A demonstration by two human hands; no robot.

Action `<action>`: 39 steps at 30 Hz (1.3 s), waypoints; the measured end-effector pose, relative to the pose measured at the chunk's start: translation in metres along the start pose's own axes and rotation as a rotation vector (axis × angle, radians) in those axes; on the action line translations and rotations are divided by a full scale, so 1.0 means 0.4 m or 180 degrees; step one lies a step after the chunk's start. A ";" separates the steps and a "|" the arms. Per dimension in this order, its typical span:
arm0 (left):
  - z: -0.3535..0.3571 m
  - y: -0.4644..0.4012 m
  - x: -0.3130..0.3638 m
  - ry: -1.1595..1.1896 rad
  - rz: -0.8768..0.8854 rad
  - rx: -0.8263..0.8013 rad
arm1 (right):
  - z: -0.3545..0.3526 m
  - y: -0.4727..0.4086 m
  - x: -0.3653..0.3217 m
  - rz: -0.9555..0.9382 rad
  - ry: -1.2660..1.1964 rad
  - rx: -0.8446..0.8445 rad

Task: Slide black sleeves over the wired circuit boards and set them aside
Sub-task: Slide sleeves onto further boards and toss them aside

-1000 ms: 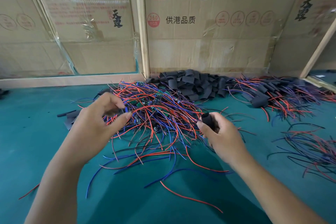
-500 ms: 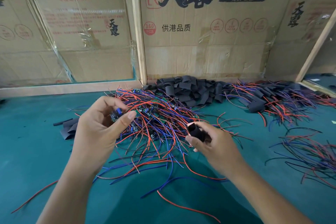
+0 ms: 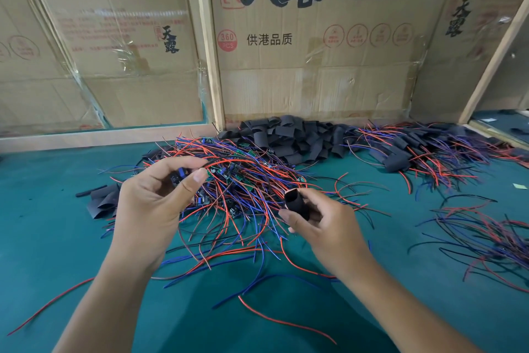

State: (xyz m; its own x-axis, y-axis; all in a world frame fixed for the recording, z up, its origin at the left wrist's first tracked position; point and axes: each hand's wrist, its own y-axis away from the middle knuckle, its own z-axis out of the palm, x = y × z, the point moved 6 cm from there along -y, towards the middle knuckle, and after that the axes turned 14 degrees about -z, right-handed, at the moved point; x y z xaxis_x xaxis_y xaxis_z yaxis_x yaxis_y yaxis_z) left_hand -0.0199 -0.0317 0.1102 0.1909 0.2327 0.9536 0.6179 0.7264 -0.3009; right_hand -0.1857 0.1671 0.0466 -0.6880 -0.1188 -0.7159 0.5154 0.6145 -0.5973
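Pinching a wired circuit board (image 3: 179, 175) in my left hand (image 3: 154, 203), I've got the black sleeve (image 3: 297, 203) gripped in my right hand (image 3: 323, 223), open mouth up-left toward the board, gap between, wire pile (image 3: 243, 189) behind both.

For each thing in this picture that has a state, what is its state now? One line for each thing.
left hand: pinches a wired circuit board, raised over the pile
right hand: grips a black sleeve
black sleeve: open end up, nothing in it yet
pile of wired boards: tangled, unsleeved
pile of empty sleeves: loose, by the cardboard wall
sleeved boards: set aside at right
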 end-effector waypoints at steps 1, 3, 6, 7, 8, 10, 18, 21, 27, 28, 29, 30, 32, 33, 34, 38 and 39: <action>0.005 0.002 0.001 0.0037 0.0001 -0.0020 | 0.002 0.003 -0.002 0.0020 -0.0025 0.0082; 0.014 0.006 0.004 0.0094 0.0015 -0.0058 | 0.005 0.010 -0.004 0.0093 -0.0024 0.0228; 0.024 0.012 0.010 0.0181 0.0031 -0.0079 | 0.013 0.021 -0.008 0.0140 0.0092 0.0306; 0.026 0.014 0.010 0.0219 0.0022 -0.0082 | 0.016 0.023 -0.012 0.0157 0.0117 0.0315; 0.029 0.015 0.010 0.0233 0.0013 -0.0083 | 0.020 0.024 -0.017 0.0169 0.0130 0.0348; 0.035 0.019 0.012 0.0176 0.0007 -0.0067 | 0.025 0.025 -0.033 0.0144 0.0098 0.0482; 0.051 0.031 0.022 0.0087 0.0084 -0.0083 | 0.043 0.034 -0.068 0.0077 0.0022 0.0721; 0.060 0.037 0.028 -0.0012 0.0157 -0.0162 | 0.032 0.033 -0.064 0.0123 -0.0013 0.0825; 0.066 0.038 0.029 -0.0142 0.0165 -0.0284 | 0.009 0.030 -0.049 0.0280 -0.0149 0.1092; 0.067 0.040 0.031 -0.0173 0.0182 -0.0273 | 0.003 0.028 -0.047 0.0271 -0.0093 0.1105; 0.068 0.041 0.032 -0.0177 0.0191 -0.0260 | -0.003 0.026 -0.047 0.0246 -0.0003 0.1102; 0.068 0.042 0.033 -0.0170 0.0190 -0.0252 | -0.008 0.024 -0.048 0.0220 0.0079 0.1099; 0.068 0.042 0.034 -0.0197 0.0167 -0.0253 | -0.016 0.023 -0.044 0.0196 0.0133 0.1114; 0.069 0.042 0.033 -0.0225 0.0153 -0.0256 | -0.018 0.022 -0.043 0.0187 0.0153 0.1110; 0.069 0.042 0.032 -0.0244 0.0135 -0.0260 | -0.020 0.022 -0.043 0.0165 0.0200 0.1096; 0.070 0.045 0.039 -0.0340 0.0136 -0.0292 | -0.032 0.011 -0.058 -0.0211 0.0884 0.0923; 0.071 0.046 0.039 -0.0406 0.0127 -0.0318 | -0.032 0.006 -0.063 -0.0321 0.1081 0.0815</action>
State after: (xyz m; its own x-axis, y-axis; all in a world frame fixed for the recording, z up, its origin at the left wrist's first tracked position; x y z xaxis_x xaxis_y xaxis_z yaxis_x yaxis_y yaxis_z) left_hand -0.0272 0.0035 0.1196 0.1223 0.3450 0.9306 0.6858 0.6484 -0.3305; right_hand -0.1737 0.1816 0.0678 -0.8483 0.1213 -0.5155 0.5177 0.3948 -0.7590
